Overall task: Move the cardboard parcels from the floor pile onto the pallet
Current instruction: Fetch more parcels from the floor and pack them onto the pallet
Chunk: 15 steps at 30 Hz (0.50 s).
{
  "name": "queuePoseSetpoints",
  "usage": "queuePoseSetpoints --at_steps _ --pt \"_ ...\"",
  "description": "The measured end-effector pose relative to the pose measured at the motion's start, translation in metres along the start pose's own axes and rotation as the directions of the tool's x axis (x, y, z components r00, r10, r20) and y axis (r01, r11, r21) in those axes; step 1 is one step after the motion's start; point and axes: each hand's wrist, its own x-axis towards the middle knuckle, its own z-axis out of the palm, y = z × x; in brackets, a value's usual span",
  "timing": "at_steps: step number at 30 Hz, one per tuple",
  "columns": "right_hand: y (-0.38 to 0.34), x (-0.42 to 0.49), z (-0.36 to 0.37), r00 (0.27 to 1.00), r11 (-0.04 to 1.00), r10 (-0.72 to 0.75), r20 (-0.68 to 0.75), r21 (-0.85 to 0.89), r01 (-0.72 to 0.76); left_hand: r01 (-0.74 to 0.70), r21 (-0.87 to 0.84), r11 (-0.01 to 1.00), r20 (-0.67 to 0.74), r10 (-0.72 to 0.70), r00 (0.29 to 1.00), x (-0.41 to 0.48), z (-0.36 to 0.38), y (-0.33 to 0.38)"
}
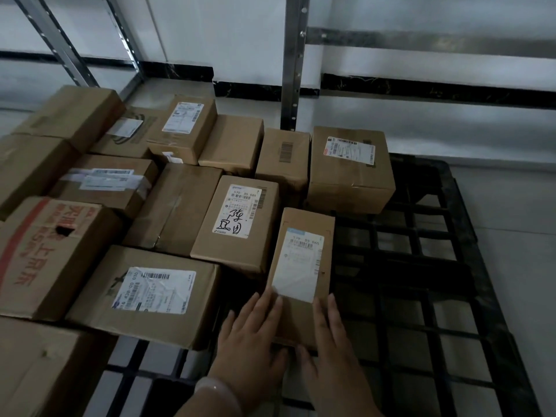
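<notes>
- Resting open and flat, our left hand (252, 335) and right hand (334, 350) lie side by side on the near end of a narrow parcel (304, 219), fingers straight.
- We see long brown cardboard with a white barcode label (298, 263) on top.
- It lies on the black pallet (421, 296), towards the near edge, just beside the other parcels (168, 206) crowding the left side.

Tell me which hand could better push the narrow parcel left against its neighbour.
Probably the right hand: it rests at the free right edge of the narrow parcel, the left hand opposite.
</notes>
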Motion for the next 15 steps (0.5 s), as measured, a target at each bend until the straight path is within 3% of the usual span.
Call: queuePoseSetpoints --at_steps 2,7,12,15 --pt "0.005 0.004 0.000 0.999 1.000 -0.019 -0.026 -0.009 0.019 -0.018 0.175 0.984 0.002 0.018 1.000 0.000 -0.009 0.006" --pt "0.015 0.022 -0.004 0.994 0.997 -0.068 -0.082 -0.051 0.064 -0.031 0.304 0.952 -0.007 0.035 0.999 0.002 -0.008 0.010" --pt "0.014 0.038 -0.011 0.997 0.986 -0.058 -0.050 -0.161 0.049 0.030 0.280 0.960 -0.029 -0.023 0.999 0.017 -0.012 0.013" --pt "0.013 0.033 -0.017 0.996 0.967 -0.080 -0.031 -0.245 0.070 -0.024 0.268 0.963 -0.065 0.042 0.997 0.014 -0.009 0.012"
